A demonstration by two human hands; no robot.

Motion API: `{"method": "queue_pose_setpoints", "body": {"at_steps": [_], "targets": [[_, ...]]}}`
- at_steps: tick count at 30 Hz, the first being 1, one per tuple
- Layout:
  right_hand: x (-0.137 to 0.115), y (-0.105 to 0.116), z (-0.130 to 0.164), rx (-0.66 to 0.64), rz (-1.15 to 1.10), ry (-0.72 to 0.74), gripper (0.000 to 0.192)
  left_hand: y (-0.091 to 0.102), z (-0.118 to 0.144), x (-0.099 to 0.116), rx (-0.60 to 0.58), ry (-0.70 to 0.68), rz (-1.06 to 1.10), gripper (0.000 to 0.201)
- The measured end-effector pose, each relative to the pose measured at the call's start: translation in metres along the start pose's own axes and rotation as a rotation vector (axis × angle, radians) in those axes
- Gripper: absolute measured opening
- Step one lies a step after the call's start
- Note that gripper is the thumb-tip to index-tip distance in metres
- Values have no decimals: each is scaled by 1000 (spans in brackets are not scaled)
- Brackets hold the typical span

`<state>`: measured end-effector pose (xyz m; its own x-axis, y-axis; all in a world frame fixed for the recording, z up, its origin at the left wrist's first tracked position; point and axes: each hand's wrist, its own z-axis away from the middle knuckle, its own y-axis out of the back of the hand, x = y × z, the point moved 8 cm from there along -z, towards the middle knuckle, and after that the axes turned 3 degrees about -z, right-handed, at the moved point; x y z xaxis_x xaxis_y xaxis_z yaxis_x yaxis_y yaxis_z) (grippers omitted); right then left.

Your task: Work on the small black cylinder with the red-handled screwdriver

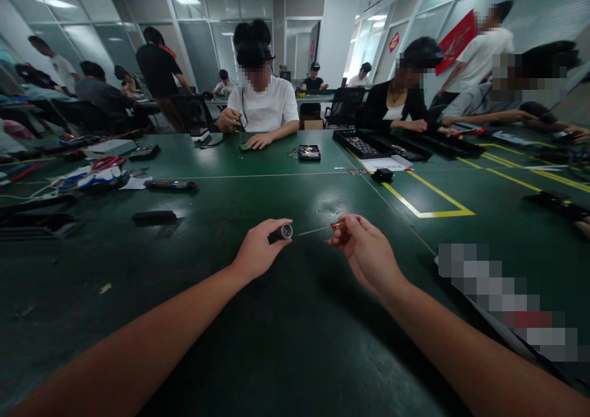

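Small dark cylinder [282, 232], silver-rimmed open end toward camera, held above the green table [286, 343] near frame centre. Left hand [258, 249] wraps it, fingers curled round the body. Right hand [364, 245] at its 3 o'clock pinches a thin metal rod [313, 230] by a reddish end piece [338, 225]; the rod runs across to the cylinder's open end. Can't tell whether the tip is inside or just touching the rim.

Step, as I read it: lining the rod up with the bore. Next move would call for keeping the rod on axis and the cylinder steady; it's thin and looks easy to bend or skate off the rim.

Counts: one cylinder, one rod, two hands on them.

Around:
- 10 o'clock: one dark pen-like tool [170, 184], one flat black block [154, 217], red-handled scissors [108, 162].
- 12 o'clock: person in white shirt [262, 106] seated opposite, one small black tray [309, 152] just beside.
- 1–2 o'clock: yellow tape outline [433, 198], long black trays [364, 143], two more people leaning over the table.
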<state>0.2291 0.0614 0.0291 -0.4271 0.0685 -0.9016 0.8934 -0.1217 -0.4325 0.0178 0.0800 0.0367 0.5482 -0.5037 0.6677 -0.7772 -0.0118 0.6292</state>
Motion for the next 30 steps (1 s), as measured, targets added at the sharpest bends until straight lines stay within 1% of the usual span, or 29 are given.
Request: {"method": "queue_pose_setpoints", "body": {"at_steps": [2,6,14,17,21,24,30], "targets": [[-5,-2,3,-8,67,92,26,-2,1,1,-18,-8,4,41],[-10,-8,11,-41,247,219,27,-4,5,6,-39,-42,12,41],[-29,-19,28,-93,545,432,19,-8,7,9,-68,-94,-61,42],[-31,-23,32,-122,610,471,18,-9,6,10,-70,-95,-76,42],[-33,-21,34,-107,632,495,18,-8,5,11,-58,-91,-67,43],[-34,-20,34,-101,632,501,18,-8,5,12,-53,-109,-66,42],[-33,-27,36,-146,702,516,17,-9,7,14,-52,-156,-94,41]]}}
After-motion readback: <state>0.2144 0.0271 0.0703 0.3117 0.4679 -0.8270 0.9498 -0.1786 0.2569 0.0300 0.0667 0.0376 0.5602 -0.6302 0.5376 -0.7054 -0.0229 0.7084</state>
